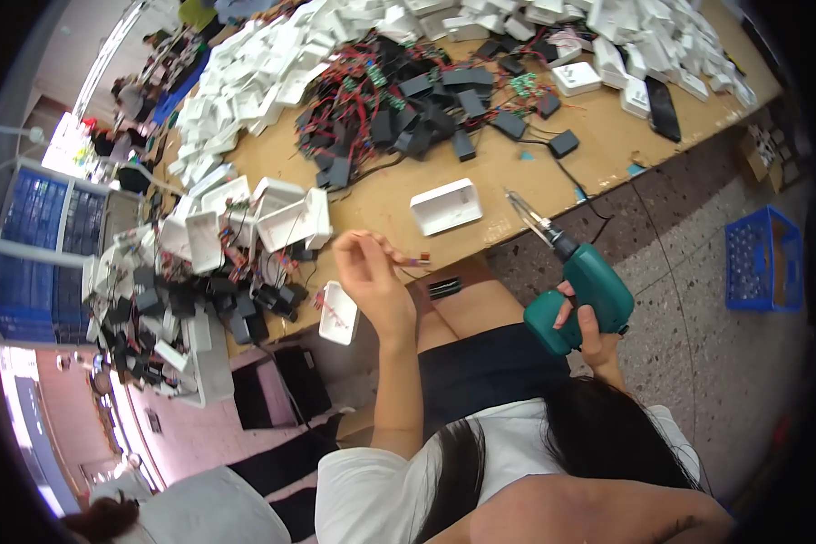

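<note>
My left hand [372, 272] is raised over the table's near edge, its fingers pinched around a small wired part [423, 259] with a reddish end. In my right hand [594, 335] is a green pistol-grip power tool [598, 286]. Its dark collar and slim metal tip point up and left toward the table edge. An open white plastic case [446, 207] lies on the table between the hands. Close by my left wrist is another white case [338, 313] with thin red wires in it.
White cases [245, 68] are heaped along the back of the cardboard-topped table [372, 199]. In front of them lies a tangle of black boxes and red wires [399, 109]. A phone [662, 109] rests at the right edge. A blue crate [763, 258] stands on the floor; a co-worker [208, 508] sits at left.
</note>
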`<state>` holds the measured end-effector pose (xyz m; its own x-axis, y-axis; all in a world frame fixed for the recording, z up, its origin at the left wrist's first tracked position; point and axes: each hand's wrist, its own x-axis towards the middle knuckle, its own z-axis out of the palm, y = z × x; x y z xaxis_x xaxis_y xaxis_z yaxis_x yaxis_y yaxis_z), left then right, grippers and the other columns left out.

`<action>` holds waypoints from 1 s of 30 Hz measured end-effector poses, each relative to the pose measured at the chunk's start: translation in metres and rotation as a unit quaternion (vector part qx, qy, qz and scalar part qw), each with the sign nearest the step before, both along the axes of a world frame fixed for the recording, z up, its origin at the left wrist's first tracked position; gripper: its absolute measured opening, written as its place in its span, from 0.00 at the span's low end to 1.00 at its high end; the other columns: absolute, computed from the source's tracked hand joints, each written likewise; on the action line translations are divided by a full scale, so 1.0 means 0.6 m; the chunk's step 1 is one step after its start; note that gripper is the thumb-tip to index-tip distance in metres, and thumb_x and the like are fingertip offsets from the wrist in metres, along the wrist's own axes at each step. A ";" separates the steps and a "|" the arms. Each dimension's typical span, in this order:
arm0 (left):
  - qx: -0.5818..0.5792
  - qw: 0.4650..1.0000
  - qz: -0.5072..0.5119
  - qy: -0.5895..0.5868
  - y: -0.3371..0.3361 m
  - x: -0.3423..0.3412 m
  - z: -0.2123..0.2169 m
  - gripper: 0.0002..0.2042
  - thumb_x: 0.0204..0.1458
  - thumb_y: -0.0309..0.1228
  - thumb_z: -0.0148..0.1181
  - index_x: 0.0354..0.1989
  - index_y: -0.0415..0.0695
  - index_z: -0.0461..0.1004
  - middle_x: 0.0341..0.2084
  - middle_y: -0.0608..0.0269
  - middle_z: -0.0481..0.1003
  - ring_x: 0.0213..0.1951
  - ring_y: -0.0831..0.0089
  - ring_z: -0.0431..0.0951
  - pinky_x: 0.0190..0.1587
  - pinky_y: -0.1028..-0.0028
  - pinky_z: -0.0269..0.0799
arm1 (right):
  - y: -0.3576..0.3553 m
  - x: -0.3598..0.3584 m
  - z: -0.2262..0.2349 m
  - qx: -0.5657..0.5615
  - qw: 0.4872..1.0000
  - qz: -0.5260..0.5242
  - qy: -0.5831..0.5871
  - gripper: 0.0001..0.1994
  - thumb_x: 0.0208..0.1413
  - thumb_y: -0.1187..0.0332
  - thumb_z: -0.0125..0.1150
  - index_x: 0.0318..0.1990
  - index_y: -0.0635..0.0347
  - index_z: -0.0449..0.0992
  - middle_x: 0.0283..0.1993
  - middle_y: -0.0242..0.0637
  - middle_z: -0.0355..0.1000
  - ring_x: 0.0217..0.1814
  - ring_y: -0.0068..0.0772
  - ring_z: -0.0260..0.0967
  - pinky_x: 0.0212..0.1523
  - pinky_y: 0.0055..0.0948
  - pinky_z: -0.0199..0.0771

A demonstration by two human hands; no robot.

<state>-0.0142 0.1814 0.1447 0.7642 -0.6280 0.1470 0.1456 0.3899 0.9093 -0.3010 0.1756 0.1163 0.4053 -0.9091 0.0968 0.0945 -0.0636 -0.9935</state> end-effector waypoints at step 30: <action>0.219 0.815 0.066 -0.532 -0.070 -0.022 -0.116 0.03 0.52 0.28 0.73 0.31 0.47 0.82 0.27 0.71 0.79 0.40 0.72 0.77 0.56 0.66 0.55 | -0.032 0.048 -0.054 0.046 0.998 0.024 0.023 0.17 0.71 0.66 0.51 0.58 0.73 0.71 0.52 0.45 0.73 0.35 0.28 0.74 0.41 0.33 0.77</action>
<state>-0.0272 0.1392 0.0750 0.4163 -0.7206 0.5544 -0.8333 -0.0587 0.5496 -0.2725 0.1565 0.0841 0.4508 -0.8926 -0.0054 0.0502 0.0314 -0.9982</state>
